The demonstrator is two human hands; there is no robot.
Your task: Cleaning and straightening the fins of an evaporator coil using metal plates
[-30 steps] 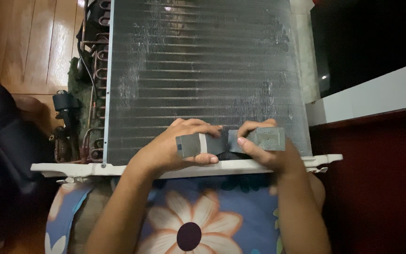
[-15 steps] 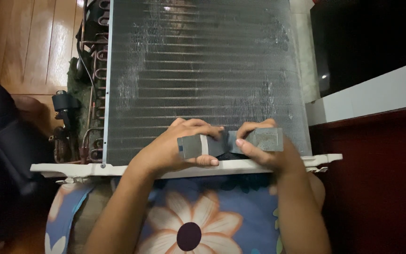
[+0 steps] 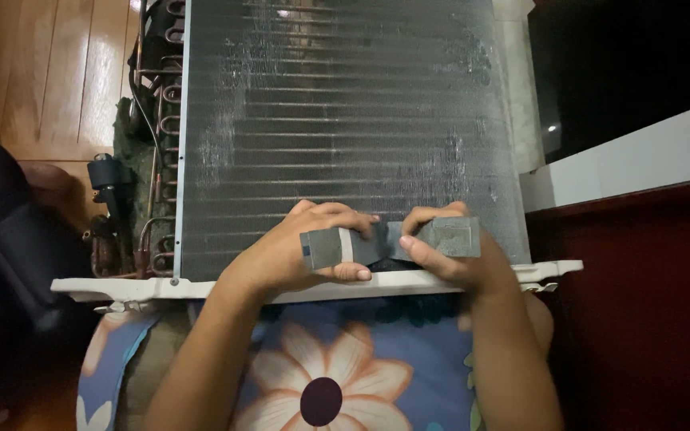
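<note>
Nearest the camera we see a lap covered in blue cloth with a large flower print (image 3: 321, 383), and from it both forearms rise toward the work. The left hand (image 3: 281, 255) is clenched on the left end of a grey folded strip (image 3: 389, 242), thumb beneath and fingers curled over the top; a pale band crosses the strip just beside those fingers. The right hand (image 3: 453, 259) closes its grip on the right end of the same strip, thumb laid across its face. The strip is held level between the two hands, its dark middle sagging slightly — it sits just above the white plastic base edge (image 3: 121, 285) and against the lower part of the finned coil. Behind the hands we find that metal finned coil (image 3: 345, 120), a broad grey panel of fine ribs with pale scuffed patches, standing in the white base. To its left run copper return bends (image 3: 165, 120) and a black fitting (image 3: 109, 172); a dark bundle (image 3: 1, 239) lies beside these. Beyond lies the wooden floor (image 3: 57, 64) — glossy, reddish-brown. On the right we note a dark red cabinet (image 3: 640, 303) with a white ledge (image 3: 640, 160) above it.
</note>
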